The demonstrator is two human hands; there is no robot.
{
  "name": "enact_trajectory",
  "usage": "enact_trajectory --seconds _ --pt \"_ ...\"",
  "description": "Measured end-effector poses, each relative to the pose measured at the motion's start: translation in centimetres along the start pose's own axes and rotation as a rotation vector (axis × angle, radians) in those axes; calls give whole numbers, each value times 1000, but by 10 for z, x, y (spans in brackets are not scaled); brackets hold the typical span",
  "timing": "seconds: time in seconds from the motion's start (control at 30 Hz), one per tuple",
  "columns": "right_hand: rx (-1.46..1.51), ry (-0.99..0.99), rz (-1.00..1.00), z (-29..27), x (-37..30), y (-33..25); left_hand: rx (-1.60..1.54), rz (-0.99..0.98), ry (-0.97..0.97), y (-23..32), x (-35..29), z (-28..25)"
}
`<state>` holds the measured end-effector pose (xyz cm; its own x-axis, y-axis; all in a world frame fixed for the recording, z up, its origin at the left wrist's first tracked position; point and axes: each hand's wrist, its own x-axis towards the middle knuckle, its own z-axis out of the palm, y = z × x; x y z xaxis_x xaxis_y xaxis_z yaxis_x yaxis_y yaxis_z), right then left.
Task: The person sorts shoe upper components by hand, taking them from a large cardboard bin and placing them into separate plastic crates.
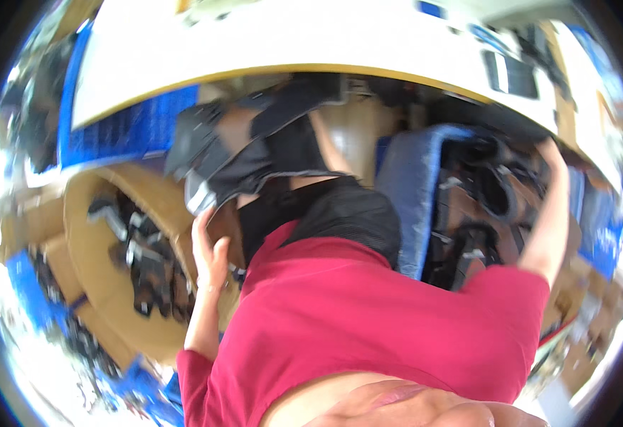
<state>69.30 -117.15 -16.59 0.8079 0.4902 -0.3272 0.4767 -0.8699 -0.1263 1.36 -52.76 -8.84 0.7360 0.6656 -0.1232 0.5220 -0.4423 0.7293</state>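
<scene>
My left hand [210, 250] is at the near left corner of a black and grey fabric-like piece [244, 160] over my lap. Its fingertips meet a pale patch on that piece's edge, while the thumb stands apart. What the piece is, I cannot tell. My right hand [550, 151] reaches out to the far right, at the table's edge beyond a blue crate [405, 192]; its fingers are blurred and partly hidden. In the crate lie several black and brown shaped pieces [495, 192], some with rounded openings.
A white table [290, 43] with a yellow edge spans the far side, with a dark flat device [512, 75] on it. At left, a cardboard box [87, 256] holds dark parts [148, 267]. Behind it stands a blue crate [123, 132].
</scene>
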Motion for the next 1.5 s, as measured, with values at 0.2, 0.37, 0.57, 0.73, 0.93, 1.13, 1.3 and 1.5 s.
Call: enact_trajectory --seconds 0.2,0.37,0.57,0.73,0.93,1.13,1.3,1.5 --pt "-51 -22 133 -135 -160 -321 216 292 68 21 9 -36" --pt "459 -189 -483 -55 -159 -521 345 571 -38 26 42 -86" --pt "810 -366 -696 62 -137 -581 533 895 -80 90 146 -90" --pt "915 -136 -747 83 -136 -603 610 769 -618 82 209 -43" --pt "904 -60 -766 84 -140 -623 763 576 -772 65 219 -11" --pt "887 -257 -427 98 -127 -617 965 814 -468 44 174 1" --pt "1277 -149 -273 98 -112 -643 727 773 -479 22 177 6" --pt "1413 -169 -225 92 -96 -661 627 548 -486 26 204 -1"
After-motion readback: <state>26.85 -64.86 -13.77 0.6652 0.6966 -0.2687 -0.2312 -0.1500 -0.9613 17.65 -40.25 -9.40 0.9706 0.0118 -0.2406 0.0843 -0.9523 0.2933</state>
